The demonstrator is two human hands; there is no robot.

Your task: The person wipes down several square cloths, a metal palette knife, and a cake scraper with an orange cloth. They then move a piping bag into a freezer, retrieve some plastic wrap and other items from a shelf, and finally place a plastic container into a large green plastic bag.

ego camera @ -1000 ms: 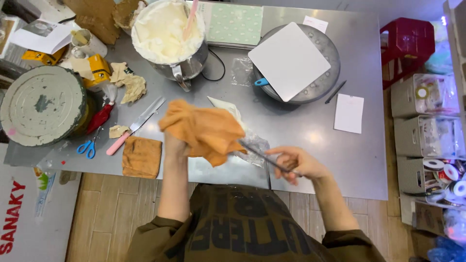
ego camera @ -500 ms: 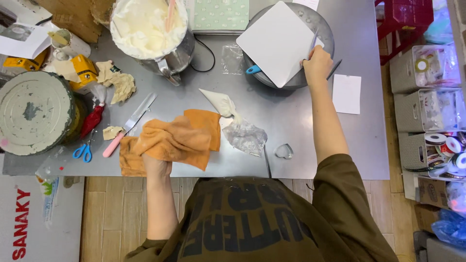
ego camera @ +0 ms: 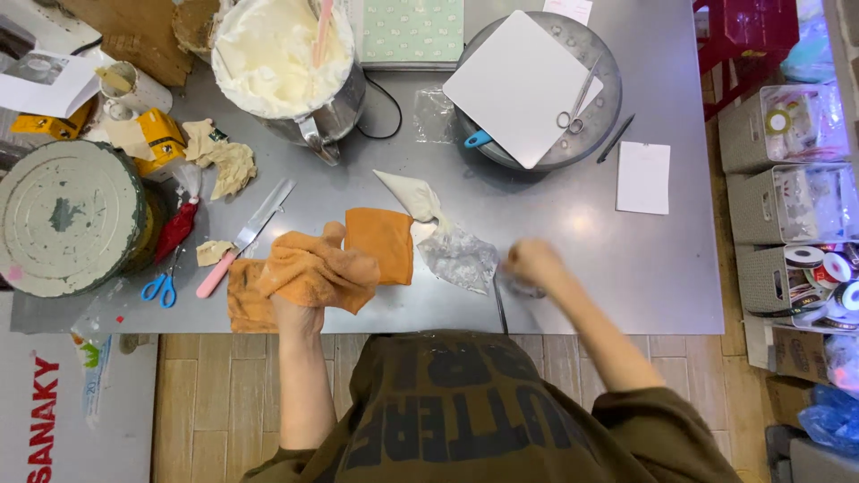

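left hand: at the near edge of the surface, mostly buried under the orange cloth
left fingers: closed on the cloth, bunched up in the grip; fingertips hidden by the fabric
cloth position: crumpled part sits on top of the left fingers; a flat folded flap spreads to the right of them and away from the body, lying on the surface
cloth long axis: roughly left-right along the near edge
right hand: motion-blurred, near the front edge, well to the right of the cloth
right fingers: cannot tell if open or closed, too blurred; something small and clear seems to sit at or under them, unclear what
piping bag: cream-filled cone plus crinkled clear plastic, lies between the two hands, tip pointing up-left; plastic end just left of the right fingers, cone touching the cloth flap's right edge
thin dark tool: lies near-far on the surface, just below-left of the right fingers
nearer hand: right hand nearer the bag's plastic end; left hand nearer its cone but occupied by the cloth
pink-handled knife: left of the left fingers, diagonal, handle toward the body
blue scissors: further left, at the edge
mixing bowl: of cream, far side, well apart from both hands
round turntable: with white board and scissors on it, far from the right fingers
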